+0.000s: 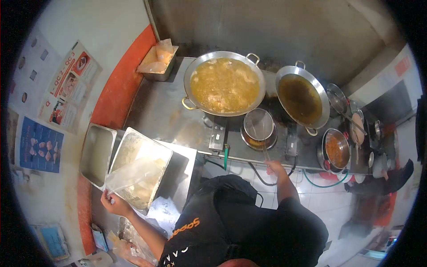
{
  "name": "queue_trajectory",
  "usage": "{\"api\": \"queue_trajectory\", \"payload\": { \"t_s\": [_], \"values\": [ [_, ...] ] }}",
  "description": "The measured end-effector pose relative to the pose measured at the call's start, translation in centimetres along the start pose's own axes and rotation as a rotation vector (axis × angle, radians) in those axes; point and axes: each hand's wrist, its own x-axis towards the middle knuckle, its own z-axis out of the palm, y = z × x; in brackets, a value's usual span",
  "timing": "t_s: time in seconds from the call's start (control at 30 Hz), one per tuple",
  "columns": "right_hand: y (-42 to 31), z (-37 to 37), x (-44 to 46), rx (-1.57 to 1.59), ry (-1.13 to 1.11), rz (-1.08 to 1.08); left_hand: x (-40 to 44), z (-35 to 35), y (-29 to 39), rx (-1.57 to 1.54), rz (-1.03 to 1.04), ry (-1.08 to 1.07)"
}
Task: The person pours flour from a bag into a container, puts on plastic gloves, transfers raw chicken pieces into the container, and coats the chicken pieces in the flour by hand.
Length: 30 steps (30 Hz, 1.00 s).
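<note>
Right hand (pixel 275 168) at 4 o'clock, fingers wrapped round strainer (pixel 259 123) handle; mesh at 3 o'clock, over pot (pixel 243 136). Left hand (pixel 114 204) at 8 o'clock, fingers pinching corner of plastic (pixel 133 177) above tray (pixel 164 171). Strainer round, fine grey mesh, thin handle. Plastic clear, wrinkled. Frying wok (pixel 187 82) at 12 o'clock, dark-oil wok (pixel 325 107) at 2 close beside mesh. Counter (pixel 151 115) stretches from tray to frying wok at 10 o'clock; front edge runs beneath strainer handle.
</note>
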Motion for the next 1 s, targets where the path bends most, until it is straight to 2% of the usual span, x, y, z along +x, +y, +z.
{"api": "queue_trajectory", "payload": {
  "t_s": [0.07, 0.13, 0.17, 0.2, 0.27, 0.3, 0.37, 0.5, 0.53, 0.6, 0.63, 0.67, 0.7, 0.77, 0.83, 0.9, 0.93, 1.0],
  "values": [
    [0.0, 0.5, -0.1, -0.056, -0.020, -0.004, 0.0, 0.1, 0.3, -0.010, -0.008, 0.003],
    [-0.6, 1.2, -3.0, -0.252, 0.167, -0.163, -0.1, 0.1, 0.3, -0.017, -0.015, 0.000],
    [1.1, 1.6, -2.7, -0.252, 0.168, -0.163, -0.2, 0.0, 0.0, -0.015, -0.015, -0.002],
    [5.6, 1.8, -0.7, -0.339, 0.266, -0.548, -0.3, -0.1, -0.2, -0.012, -0.014, -0.006],
    [7.9, 1.6, -2.3, -0.762, 0.476, -1.131, -0.5, -0.4, -0.6, -0.007, -0.030, 0.002],
    [7.7, 1.6, -5.8, -1.112, 0.586, -1.312, -0.7, -0.4, -0.7, -0.001, -0.044, 0.011],
    [3.9, 4.4, -15.4, -0.077, 0.306, -0.350, -0.9, -0.8, -0.6, -0.010, -0.073, 0.019],
    [4.0, 4.8, -16.9, 0.136, 0.198, -0.379, -1.1, -1.1, -1.0, -0.007, -0.103, 0.039],
    [3.0, 4.9, -15.3, -0.251, 0.387, -0.783, -1.0, -1.0, -1.2, -0.010, -0.106, 0.038],
    [-4.0, 5.6, -16.5, -0.237, 0.339, -0.910, -1.2, -0.9, -1.7, 0.007, -0.089, 0.069],
    [-10.6, 6.2, -19.3, 0.169, 0.111, -0.622, -1.4, -0.9, -1.7, 0.006, -0.094, 0.068],
    [-14.5, 6.0, -19.3, 0.246, -0.034, -0.561, -1.3, -0.8, -1.7, 0.000, -0.086, 0.078],
    [-20.3, 6.3, -22.9, 0.463, -0.151, -0.495, -1.1, -0.6, -1.6, -0.007, -0.076, 0.088],
    [-26.1, 4.2, -20.7, 0.351, -0.209, -0.631, -1.0, -0.6, -1.1, -0.010, -0.084, 0.093],
    [-30.7, 2.4, -16.9, 0.081, -0.057, -0.666, -0.7, -0.8, -0.6, -0.013, -0.090, 0.106],
    [-34.5, 2.6, -16.8, -0.238, 0.227, -0.720, -0.3, -1.0, -0.1, -0.034, -0.079, 0.111],
    [-35.9, 2.5, -16.0, -0.239, 0.222, -0.733, -0.1, -1.1, 0.2, -0.034, -0.082, 0.125],
    [-37.9, 1.8, -14.1, -0.559, 0.492, -0.790, -0.1, -1.4, 0.5, -0.048, -0.077, 0.118]
  ]
}}
